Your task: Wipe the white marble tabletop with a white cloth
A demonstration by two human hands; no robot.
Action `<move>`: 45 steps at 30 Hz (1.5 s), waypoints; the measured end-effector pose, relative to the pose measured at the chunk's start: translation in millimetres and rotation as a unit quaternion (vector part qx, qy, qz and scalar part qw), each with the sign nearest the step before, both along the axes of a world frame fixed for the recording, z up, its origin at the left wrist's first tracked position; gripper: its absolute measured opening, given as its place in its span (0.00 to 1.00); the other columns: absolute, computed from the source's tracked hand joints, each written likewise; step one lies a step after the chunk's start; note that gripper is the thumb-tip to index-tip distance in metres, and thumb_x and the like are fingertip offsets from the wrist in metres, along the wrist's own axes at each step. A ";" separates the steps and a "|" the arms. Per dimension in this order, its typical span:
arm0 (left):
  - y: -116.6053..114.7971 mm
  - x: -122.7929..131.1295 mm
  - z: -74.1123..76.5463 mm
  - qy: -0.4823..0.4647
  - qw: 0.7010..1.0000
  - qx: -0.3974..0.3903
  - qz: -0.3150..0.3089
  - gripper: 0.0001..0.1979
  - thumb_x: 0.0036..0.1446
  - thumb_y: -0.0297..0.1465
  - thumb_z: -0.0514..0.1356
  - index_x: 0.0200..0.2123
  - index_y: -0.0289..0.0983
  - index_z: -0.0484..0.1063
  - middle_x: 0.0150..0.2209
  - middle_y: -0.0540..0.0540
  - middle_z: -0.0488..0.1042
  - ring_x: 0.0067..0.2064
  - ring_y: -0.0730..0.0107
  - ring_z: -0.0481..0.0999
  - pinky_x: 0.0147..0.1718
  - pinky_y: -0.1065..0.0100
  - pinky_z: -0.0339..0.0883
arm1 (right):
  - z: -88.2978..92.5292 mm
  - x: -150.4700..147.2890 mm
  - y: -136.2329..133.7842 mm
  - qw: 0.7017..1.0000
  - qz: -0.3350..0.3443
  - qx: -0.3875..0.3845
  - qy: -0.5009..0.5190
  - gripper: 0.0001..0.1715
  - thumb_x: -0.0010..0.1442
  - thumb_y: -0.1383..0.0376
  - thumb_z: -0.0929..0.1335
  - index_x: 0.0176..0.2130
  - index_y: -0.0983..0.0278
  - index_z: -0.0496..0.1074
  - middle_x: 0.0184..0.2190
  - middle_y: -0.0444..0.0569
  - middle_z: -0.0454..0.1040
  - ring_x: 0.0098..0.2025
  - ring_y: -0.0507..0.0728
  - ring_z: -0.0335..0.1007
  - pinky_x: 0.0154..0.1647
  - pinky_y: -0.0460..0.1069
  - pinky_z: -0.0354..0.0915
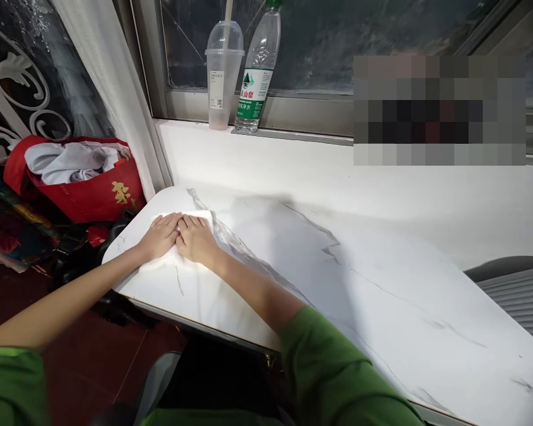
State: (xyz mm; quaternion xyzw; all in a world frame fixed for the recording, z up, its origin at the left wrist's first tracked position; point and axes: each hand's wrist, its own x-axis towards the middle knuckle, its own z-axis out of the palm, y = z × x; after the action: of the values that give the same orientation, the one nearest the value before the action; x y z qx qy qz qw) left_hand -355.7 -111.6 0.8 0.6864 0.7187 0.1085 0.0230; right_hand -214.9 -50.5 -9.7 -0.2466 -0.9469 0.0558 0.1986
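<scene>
A white cloth (171, 258) lies spread near the left end of a white marble-patterned table (395, 296). On top of it rests my left hand (160, 235), its fingers stretched out and flat. My right hand (196, 238) presses flat on the same cloth just beside it, the fingertips of both hands meeting. Neither hand has its fingers wrapped round anything. The cloth's edges show behind and below the hands; its middle is hidden under them.
On the window ledge stand a clear plastic cup (224, 77) with a straw and a green-labelled water bottle (255, 89). Left of the table sits a red bag (89, 192) with pale fabric inside. A grey ribbed chair (519, 296) is at the right.
</scene>
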 end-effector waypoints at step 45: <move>42.3 -39.1 1.9 0.001 1.000 0.002 -0.002 0.30 0.62 0.31 0.43 0.66 0.31 0.59 0.67 0.37 0.63 0.68 0.58 0.61 0.68 0.53 0.49 | 11.2 -36.9 33.5 0.998 -0.014 -0.036 -0.040 0.28 0.65 0.66 0.60 0.60 0.78 0.66 0.61 0.66 0.68 0.62 0.68 0.61 0.64 0.60 0.54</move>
State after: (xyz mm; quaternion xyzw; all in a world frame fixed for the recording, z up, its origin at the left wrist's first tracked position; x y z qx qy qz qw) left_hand -394.7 -69.3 2.7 0.6880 0.7171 0.1093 0.0215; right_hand -251.8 -17.0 1.5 -0.2684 -0.9480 0.0773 0.1522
